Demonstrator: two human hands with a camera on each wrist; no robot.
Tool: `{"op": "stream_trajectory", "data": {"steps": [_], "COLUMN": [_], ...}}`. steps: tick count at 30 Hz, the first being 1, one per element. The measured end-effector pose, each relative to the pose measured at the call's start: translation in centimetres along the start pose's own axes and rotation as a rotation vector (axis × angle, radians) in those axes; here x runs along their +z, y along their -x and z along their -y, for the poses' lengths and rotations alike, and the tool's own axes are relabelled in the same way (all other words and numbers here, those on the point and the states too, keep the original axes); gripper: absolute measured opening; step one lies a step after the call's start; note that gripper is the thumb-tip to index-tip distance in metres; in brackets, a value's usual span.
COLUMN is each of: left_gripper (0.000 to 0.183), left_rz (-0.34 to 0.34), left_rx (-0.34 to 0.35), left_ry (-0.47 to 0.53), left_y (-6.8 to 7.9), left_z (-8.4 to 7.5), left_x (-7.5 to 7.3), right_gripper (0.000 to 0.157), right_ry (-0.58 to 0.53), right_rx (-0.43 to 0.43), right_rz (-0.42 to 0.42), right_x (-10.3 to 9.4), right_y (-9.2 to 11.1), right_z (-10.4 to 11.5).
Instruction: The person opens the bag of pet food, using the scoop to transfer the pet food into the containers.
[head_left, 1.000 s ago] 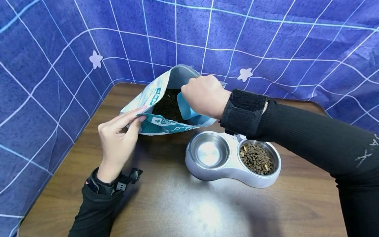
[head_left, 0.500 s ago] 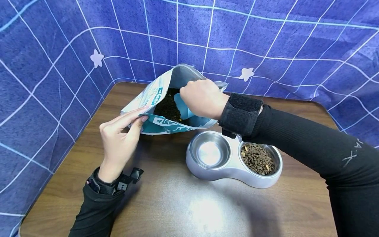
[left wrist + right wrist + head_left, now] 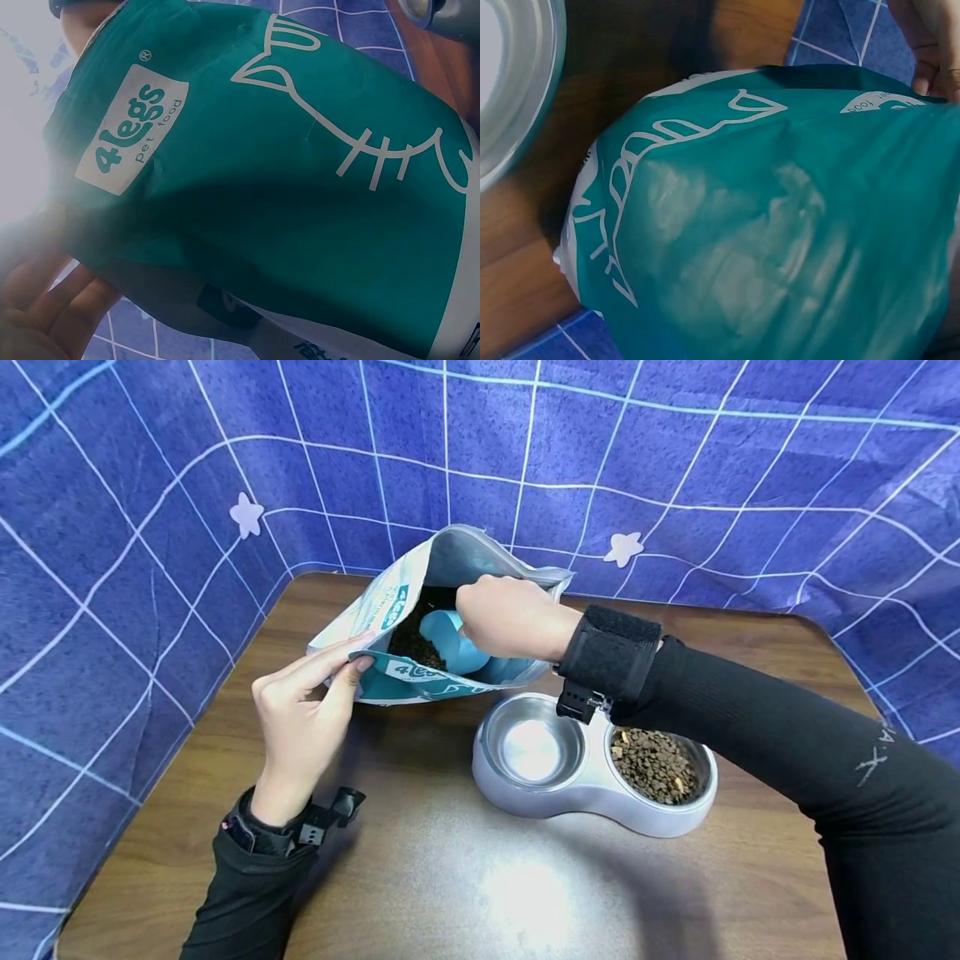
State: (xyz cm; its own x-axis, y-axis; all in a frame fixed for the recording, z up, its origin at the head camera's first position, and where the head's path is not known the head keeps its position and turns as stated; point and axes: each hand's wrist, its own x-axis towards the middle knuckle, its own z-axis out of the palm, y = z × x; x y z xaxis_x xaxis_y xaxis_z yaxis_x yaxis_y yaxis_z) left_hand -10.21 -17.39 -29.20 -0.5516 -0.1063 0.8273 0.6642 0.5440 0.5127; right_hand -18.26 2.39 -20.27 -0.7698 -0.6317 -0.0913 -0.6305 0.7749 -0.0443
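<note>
A green and white pet food bag (image 3: pixel 408 689) stands with its mouth spread, dark kibble (image 3: pixel 411 639) showing inside. My left hand (image 3: pixel 300 710) pinches the front left edge of the mouth between thumb and fingers. Inside the opening, my right hand (image 3: pixel 513 618) grips a light blue scoop (image 3: pixel 453 645), its cup tilted down close over the kibble. The handle is hidden by the fist. The bag's printed green face (image 3: pixel 247 172) fills most of the left wrist view. In the right wrist view, the bag (image 3: pixel 742 217) hides the right hand and scoop.
A pale grey double bowl stand (image 3: pixel 592 806) sits on the wooden table (image 3: pixel 420 860), in front and right of the bag. Its left steel bowl (image 3: pixel 532 747) shows bare metal; the right one holds kibble (image 3: pixel 652 764). A blue gridded cloth (image 3: pixel 562 452) hangs behind.
The light blue scoop has turned in my right hand's grip and now shows more of its side. My right forearm has swung slightly down and left. The left hand keeps its hold.
</note>
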Motion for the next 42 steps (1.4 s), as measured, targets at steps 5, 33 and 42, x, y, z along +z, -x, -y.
{"op": "stream_trajectory", "data": {"steps": [5,33,42], "left_gripper": [0.021,0.02,0.02], "left_rz": [-0.007,0.006,-0.001], "left_rx": [0.019,0.0,0.002], "left_ry": [0.002,0.0,0.002], "left_y": [0.0,0.0,0.1], "left_z": [0.1,-0.3,-0.3], "left_x": [0.0,0.1,0.2], "right_gripper": [0.022,0.035,0.034], "right_ry": [-0.1,-0.554,-0.701], "right_rx": [-0.019,0.027,0.052], "right_rz": [0.023,0.068,0.103], "right_x": [0.4,2.3,2.5], "right_y": [-0.1,-0.4,-0.4], "right_z": [0.0,-1.8,-1.7]}}
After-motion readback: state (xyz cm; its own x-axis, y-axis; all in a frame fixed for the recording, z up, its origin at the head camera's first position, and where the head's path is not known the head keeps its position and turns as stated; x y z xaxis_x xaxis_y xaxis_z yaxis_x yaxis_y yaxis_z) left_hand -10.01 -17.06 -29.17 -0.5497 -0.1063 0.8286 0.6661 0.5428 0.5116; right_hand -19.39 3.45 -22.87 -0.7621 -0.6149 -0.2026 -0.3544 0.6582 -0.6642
